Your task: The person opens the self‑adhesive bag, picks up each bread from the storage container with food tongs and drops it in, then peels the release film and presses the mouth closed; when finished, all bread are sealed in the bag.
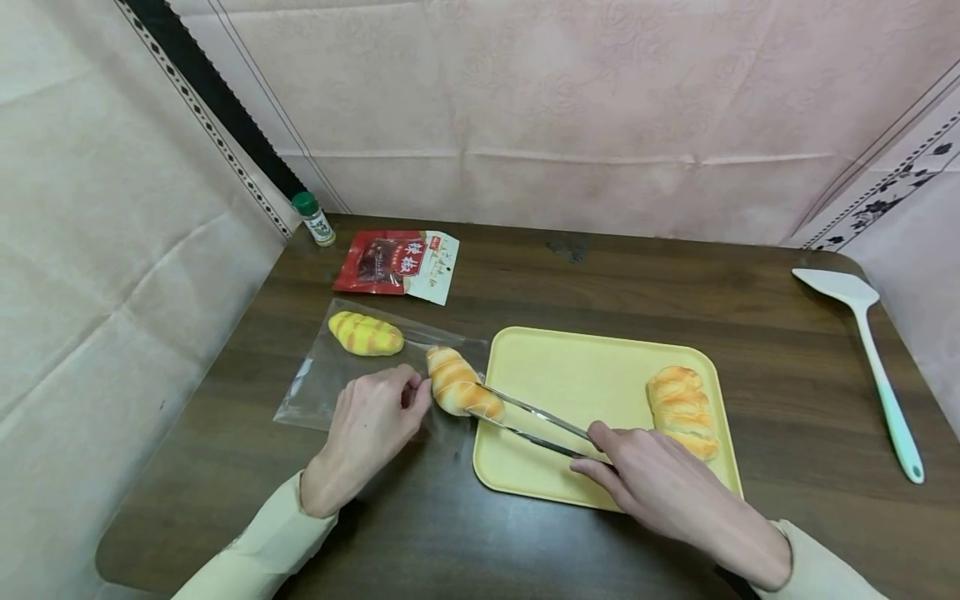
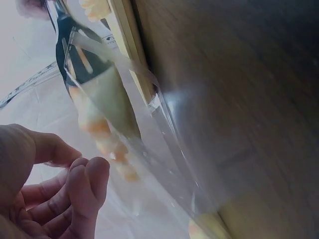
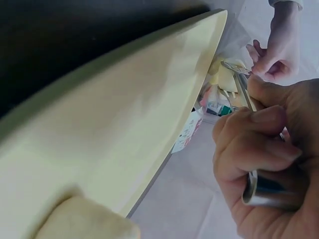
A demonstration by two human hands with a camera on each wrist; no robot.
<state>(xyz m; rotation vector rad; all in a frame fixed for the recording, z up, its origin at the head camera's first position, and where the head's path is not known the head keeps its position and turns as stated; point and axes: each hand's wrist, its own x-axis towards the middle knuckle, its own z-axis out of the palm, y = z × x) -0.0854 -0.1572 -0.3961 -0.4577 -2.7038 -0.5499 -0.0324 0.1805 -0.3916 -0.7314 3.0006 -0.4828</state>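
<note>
My right hand grips metal tongs, also seen in the right wrist view. Their tips clasp a striped golden bread roll between the tray's left edge and the clear plastic bag. My left hand has thumb and forefinger pinched at the bag's mouth, near the roll. In the left wrist view, the thin film of the bag rises beside the pinching fingers, with the roll behind it. A yellow striped roll lies in the bag farther left.
A pale yellow tray holds a flaky bread on its right side. Behind the bag lie a red and white food packet and a green-capped bottle. A mint-handled spatula rests at the table's right.
</note>
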